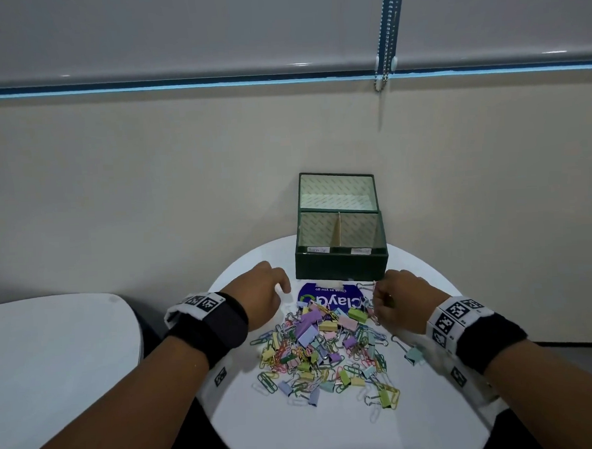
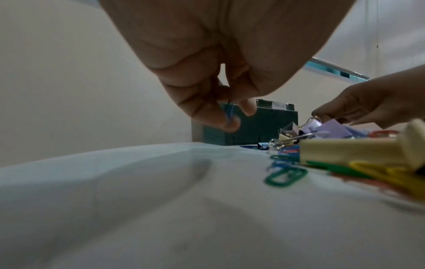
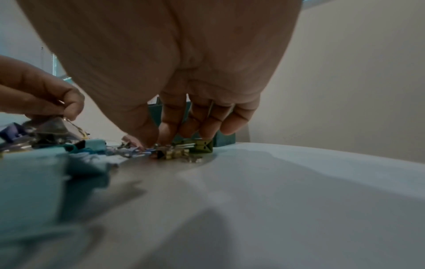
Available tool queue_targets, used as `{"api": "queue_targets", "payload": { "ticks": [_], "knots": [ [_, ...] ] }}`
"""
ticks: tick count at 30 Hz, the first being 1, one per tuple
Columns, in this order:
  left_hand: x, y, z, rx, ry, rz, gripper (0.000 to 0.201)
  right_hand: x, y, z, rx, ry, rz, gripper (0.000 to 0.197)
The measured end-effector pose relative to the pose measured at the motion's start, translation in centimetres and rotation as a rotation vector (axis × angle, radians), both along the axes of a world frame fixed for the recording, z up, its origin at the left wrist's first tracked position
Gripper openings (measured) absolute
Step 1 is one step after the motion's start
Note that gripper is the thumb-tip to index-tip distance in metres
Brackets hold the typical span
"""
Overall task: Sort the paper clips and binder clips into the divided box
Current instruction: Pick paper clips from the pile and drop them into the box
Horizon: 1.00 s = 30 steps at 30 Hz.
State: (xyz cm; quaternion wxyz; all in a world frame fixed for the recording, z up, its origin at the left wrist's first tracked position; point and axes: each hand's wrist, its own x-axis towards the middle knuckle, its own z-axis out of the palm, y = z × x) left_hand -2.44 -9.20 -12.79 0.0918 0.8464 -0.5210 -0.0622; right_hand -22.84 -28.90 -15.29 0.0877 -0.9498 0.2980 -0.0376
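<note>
A dark green divided box [image 1: 341, 266] stands open at the far side of the round white table [image 1: 333, 431], two labelled compartments facing me. A pile of pastel binder clips and coloured paper clips [image 1: 328, 349] lies in front of it. My left hand [image 1: 284, 288] hovers left of the box [image 2: 264, 127] and pinches a blue paper clip [image 2: 230, 112] between thumb and finger. My right hand [image 1: 377, 299] reaches down at the pile's far right corner; its curled fingers [image 3: 172, 127] pinch the wire handle of a binder clip [image 2: 314, 120]. An olive binder clip [image 3: 203, 145] lies under them.
A blue round sticker [image 1: 325, 295] lies under the pile's far edge. A teal binder clip [image 1: 413, 355] sits apart on the right. A second white table [image 1: 54, 357] stands to the left, and a beige wall is just behind the box.
</note>
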Motion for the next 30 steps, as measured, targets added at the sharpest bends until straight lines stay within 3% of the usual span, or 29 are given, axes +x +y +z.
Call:
{"api": "queue_targets", "payload": {
  "ticks": [6,9,11,15,18,24,30],
  "knots": [
    [-0.4,0.6,0.4,0.098,0.028,0.073,0.03,-0.4,-0.5,0.8,-0.003,-0.15,0.025,0.007],
    [-0.8,1.8,0.4,0.211,0.054,0.083,0.022,-0.7,-0.4,1.1,0.029,-0.12,-0.041,0.007],
    [-0.7,2.9,0.3,0.25,0.088,0.066,0.032,-0.8,-0.2,1.2,0.041,-0.081,-0.055,0.008],
    [-0.4,4.3,0.2,0.216,0.072,0.039,0.041,-0.8,0.5,0.9,0.079,0.029,-0.015,0.013],
    [-0.2,4.2,0.0,0.167,0.063,0.009,0.034,-0.6,0.5,0.6,0.084,0.101,-0.003,0.023],
    [-0.6,2.6,-0.2,0.124,0.025,-0.065,0.008,-0.8,0.4,0.1,0.038,0.064,-0.011,0.031],
    [-0.8,1.9,-0.4,0.123,-0.071,-0.063,0.014,-1.1,0.2,0.9,0.069,-0.153,0.033,0.02]
  ]
}}
